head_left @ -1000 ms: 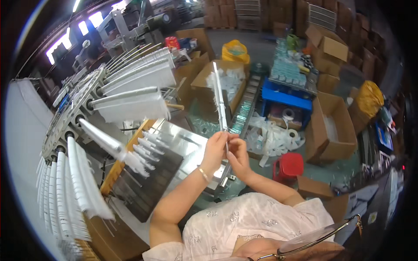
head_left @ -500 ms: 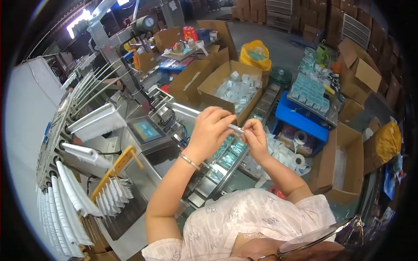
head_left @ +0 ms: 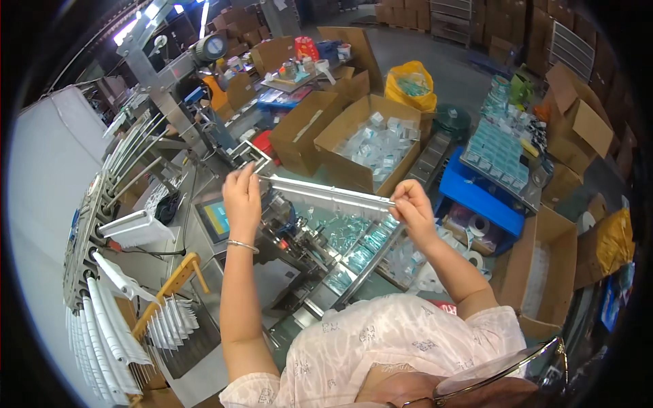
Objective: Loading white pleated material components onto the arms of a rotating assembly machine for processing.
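Observation:
A long, thin pale rod [head_left: 326, 192] is stretched between my two hands, with a narrow whitish strip hanging along its lower side. My right hand [head_left: 413, 212] pinches the right end between thumb and fingers. At the rod's other end is my left hand [head_left: 243, 200], its fingers bent together and slightly blurred; their exact hold is partly hidden. Beneath the rod, a machine track [head_left: 323, 297] carries several teal packets [head_left: 360, 257]. A small touch screen [head_left: 216, 219] stands just left of the machine, partly behind my left forearm.
On the left, a rack [head_left: 76, 251] holds several rods with white sheets. An orange-yellow hanger [head_left: 173, 279] stands near it. Beyond the rod is a carton [head_left: 320, 139] of clear packs. Right of me are a blue crate [head_left: 476, 194], a tray of teal packs [head_left: 493, 149] and an open carton [head_left: 537, 279].
My left hand has moved left, away from my right hand, to the rod's left end. My right hand has shifted slightly right. More of the rod now shows between them.

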Demonstrator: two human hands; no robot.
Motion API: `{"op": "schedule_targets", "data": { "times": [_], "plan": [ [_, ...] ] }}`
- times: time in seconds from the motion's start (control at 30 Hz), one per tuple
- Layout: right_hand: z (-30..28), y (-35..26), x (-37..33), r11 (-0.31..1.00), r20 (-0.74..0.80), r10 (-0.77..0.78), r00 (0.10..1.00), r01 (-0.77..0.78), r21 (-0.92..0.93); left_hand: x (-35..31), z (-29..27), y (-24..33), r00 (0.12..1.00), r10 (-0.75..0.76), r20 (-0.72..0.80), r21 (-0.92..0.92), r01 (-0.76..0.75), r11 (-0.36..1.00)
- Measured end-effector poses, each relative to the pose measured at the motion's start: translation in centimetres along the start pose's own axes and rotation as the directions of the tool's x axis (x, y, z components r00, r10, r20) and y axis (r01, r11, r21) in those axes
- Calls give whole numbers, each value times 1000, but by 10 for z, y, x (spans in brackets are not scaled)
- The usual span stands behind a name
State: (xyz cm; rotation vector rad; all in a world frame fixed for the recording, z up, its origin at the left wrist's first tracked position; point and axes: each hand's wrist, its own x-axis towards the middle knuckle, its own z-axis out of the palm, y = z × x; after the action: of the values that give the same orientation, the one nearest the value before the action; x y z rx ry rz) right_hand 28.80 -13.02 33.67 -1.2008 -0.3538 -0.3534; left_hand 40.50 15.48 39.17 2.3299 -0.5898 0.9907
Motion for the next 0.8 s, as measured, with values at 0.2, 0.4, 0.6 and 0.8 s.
{"op": "schedule_targets", "data": {
  "times": [0.2,0.4,0.6,0.8],
  "plan": [
    [-31,-9,19,995,22,61,998,-63,80,-19,13,9,823,-352,445,-765,554,328],
    [-53,-6,49,1000,-151,-20,988,22,11,-65,10,40,773,-426,470,-768,596,234],
    [-39,20,62,986,-55,118,991,-111,127,-55,-13,18,792,-408,454,-729,594,341],
    [-23,34,61,969,-52,91,995,-76,234,-17,-28,43,999,36,-3,-8,-36,999]
  ]
}}
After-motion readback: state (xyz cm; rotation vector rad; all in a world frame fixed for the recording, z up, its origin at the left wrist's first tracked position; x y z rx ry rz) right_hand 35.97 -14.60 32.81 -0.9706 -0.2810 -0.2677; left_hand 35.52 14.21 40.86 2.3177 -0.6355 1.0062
